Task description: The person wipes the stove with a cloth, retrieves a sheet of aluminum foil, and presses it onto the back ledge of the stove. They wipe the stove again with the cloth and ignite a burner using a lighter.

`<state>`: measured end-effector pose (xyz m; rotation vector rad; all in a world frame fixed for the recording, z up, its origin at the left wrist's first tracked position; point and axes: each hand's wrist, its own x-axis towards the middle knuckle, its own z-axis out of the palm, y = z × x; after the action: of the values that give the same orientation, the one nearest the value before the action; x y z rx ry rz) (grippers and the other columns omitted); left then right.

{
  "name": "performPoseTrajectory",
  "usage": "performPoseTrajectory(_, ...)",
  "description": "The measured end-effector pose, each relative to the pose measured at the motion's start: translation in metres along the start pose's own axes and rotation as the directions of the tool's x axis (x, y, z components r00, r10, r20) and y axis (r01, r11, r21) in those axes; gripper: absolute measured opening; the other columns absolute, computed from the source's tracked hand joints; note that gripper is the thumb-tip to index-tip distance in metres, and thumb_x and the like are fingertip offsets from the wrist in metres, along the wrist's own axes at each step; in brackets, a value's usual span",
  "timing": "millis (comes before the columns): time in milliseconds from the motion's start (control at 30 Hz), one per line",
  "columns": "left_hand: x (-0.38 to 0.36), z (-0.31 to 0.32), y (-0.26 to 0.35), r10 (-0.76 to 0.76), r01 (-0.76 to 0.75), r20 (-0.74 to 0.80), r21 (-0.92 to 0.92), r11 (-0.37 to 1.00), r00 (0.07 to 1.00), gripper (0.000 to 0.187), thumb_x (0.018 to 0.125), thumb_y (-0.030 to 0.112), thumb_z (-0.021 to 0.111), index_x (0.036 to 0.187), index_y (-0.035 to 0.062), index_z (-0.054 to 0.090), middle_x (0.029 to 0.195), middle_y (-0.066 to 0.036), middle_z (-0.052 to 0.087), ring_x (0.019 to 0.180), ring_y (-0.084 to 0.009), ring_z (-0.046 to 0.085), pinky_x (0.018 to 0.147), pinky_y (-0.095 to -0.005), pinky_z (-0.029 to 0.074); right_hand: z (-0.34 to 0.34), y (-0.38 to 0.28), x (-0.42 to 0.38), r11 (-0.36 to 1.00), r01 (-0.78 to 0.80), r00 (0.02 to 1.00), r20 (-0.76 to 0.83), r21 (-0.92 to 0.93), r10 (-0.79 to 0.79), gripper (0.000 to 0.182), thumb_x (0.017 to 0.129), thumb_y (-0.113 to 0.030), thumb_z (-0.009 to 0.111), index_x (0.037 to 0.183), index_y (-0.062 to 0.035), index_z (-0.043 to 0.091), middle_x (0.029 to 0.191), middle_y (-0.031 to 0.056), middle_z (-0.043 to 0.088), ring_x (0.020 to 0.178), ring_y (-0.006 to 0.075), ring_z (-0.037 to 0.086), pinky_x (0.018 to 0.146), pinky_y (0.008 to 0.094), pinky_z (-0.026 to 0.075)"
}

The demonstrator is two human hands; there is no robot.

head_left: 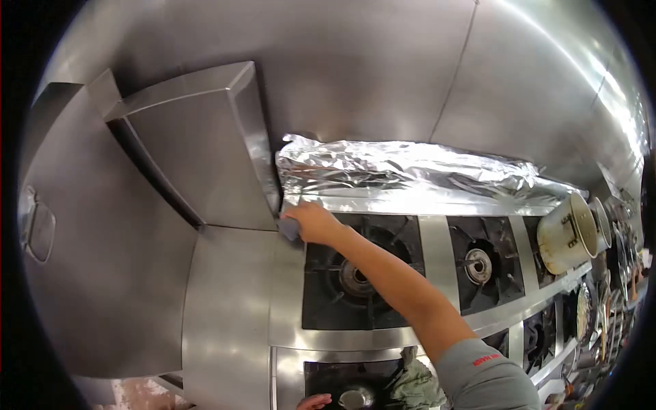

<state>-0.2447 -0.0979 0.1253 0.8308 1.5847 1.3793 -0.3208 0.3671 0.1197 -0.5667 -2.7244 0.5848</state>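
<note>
Grey cloth [290,228], pressed under the closed fingers of the right hand [313,222], lies at the rear left corner of the steel stovetop [287,301], just below the foil-covered ledge [410,174]; left hand [314,402] barely visible, grip indeterminate.

two pots [567,234], three burners [355,277], one cloth [290,228]
</note>
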Motion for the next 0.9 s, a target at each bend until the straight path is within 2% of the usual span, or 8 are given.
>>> performPoseTrajectory(200, 0.001, -0.008, -0.012, -0.089, 0.076, -0.053, -0.209, 0.975, 0.995, 0.031, 0.094, 0.005, 0.051, 0.124, -0.0020, 0.048, 0.119, -0.013, 0.058, 0.106, -0.0197, 0.057, 0.093, -0.0312, 0.044, -0.050, -0.020, -0.062, 0.939, -0.249, 0.782, -0.522, 0.238, 0.340, 0.052, 0.063, 0.006, 0.062, 0.112, -0.0111, 0.060, 0.108, 0.0126, 0.063, 0.100, 0.0330, 0.059, 0.085, 0.0401, 0.047)
performPoseTrajectory(300, 0.008, -0.012, -0.014, -0.070, 0.069, -0.076, -0.016, 0.997, 0.995, 0.031, 0.094, 0.004, 0.050, 0.124, -0.0024, 0.048, 0.119, -0.013, 0.057, 0.107, -0.0195, 0.056, 0.094, -0.0313, 0.044, -0.048, -0.016, -0.055, 0.946, -0.324, 0.635, -0.736, 0.021, 0.234, 0.050, 0.062, 0.004, 0.063, 0.110, -0.0091, 0.058, 0.103, 0.0137, 0.059, 0.101, 0.0362, 0.055, 0.084, 0.0445, 0.045)
performPoseTrajectory(500, 0.015, -0.031, -0.020, -0.177, 0.176, -0.067, -0.024, 0.984, 0.982, 0.033, 0.094, 0.009, 0.052, 0.124, -0.0025, 0.048, 0.117, -0.013, 0.058, 0.106, -0.0203, 0.057, 0.093, -0.0317, 0.044, 0.048, 0.001, 0.005, 0.899, -0.327, 0.846, -0.515, -0.290, 0.141, 0.048, 0.067, -0.007, 0.062, 0.115, -0.0107, 0.057, 0.107, 0.0115, 0.059, 0.104, 0.0341, 0.050, 0.084, 0.0462, 0.044)
performPoseTrajectory(533, 0.015, -0.033, -0.024, -0.181, 0.180, -0.033, -0.022, 0.983, 0.983, 0.033, 0.094, 0.009, 0.052, 0.124, -0.0025, 0.048, 0.117, -0.013, 0.058, 0.106, -0.0203, 0.057, 0.093, -0.0317, 0.044, 0.047, -0.007, 0.019, 0.915, -0.389, 0.869, -0.372, -0.106, 0.326, 0.057, 0.065, -0.011, 0.067, 0.121, -0.0114, 0.055, 0.112, 0.0170, 0.057, 0.111, 0.0373, 0.048, 0.087, 0.0435, 0.044)
performPoseTrajectory(600, 0.015, -0.037, -0.029, -0.024, 0.012, -0.111, -0.113, 0.993, 0.993, 0.036, 0.094, 0.015, 0.055, 0.124, -0.0026, 0.048, 0.114, -0.014, 0.060, 0.106, -0.0210, 0.057, 0.093, -0.0321, 0.044, 0.052, -0.014, 0.050, 0.870, -0.404, 0.914, -0.171, -0.283, 0.369, 0.051, 0.072, -0.014, 0.062, 0.122, -0.0125, 0.055, 0.106, 0.0174, 0.060, 0.108, 0.0354, 0.050, 0.086, 0.0418, 0.045)
performPoseTrajectory(767, 0.022, -0.037, -0.008, 0.056, -0.057, -0.045, -0.033, 0.998, 0.997, 0.039, 0.093, 0.019, 0.057, 0.124, -0.0028, 0.048, 0.111, -0.013, 0.060, 0.103, -0.0208, 0.057, 0.093, -0.0325, 0.043, 0.060, 0.019, 0.033, 0.940, -0.239, 0.902, -0.415, -0.242, 0.122, 0.037, 0.074, -0.018, 0.063, 0.110, -0.0125, 0.060, 0.102, 0.0095, 0.064, 0.106, 0.0314, 0.050, 0.089, 0.0404, 0.043)
performPoseTrajectory(833, 0.023, -0.032, 0.001, 0.041, -0.044, -0.027, -0.116, 0.992, 0.999, 0.040, 0.092, 0.018, 0.058, 0.124, -0.0025, 0.047, 0.114, -0.013, 0.059, 0.103, -0.0209, 0.056, 0.094, -0.0324, 0.042, 0.031, 0.008, 0.024, 0.953, -0.226, 0.974, -0.076, -0.204, 0.214, 0.036, 0.076, -0.018, 0.063, 0.111, -0.0158, 0.062, 0.102, 0.0073, 0.065, 0.107, 0.0308, 0.050, 0.088, 0.0406, 0.044)
performPoseTrajectory(900, 0.027, -0.028, 0.014, 0.047, -0.047, -0.002, -0.119, 0.992, 0.999, 0.041, 0.091, 0.018, 0.060, 0.124, -0.0021, 0.047, 0.117, -0.013, 0.057, 0.102, -0.0204, 0.057, 0.093, -0.0325, 0.043, 0.013, 0.001, 0.008, 0.923, -0.248, 0.969, -0.079, -0.294, 0.236, 0.037, 0.076, -0.016, 0.061, 0.114, -0.0192, 0.062, 0.106, 0.0046, 0.064, 0.106, 0.0312, 0.050, 0.087, 0.0405, 0.044)
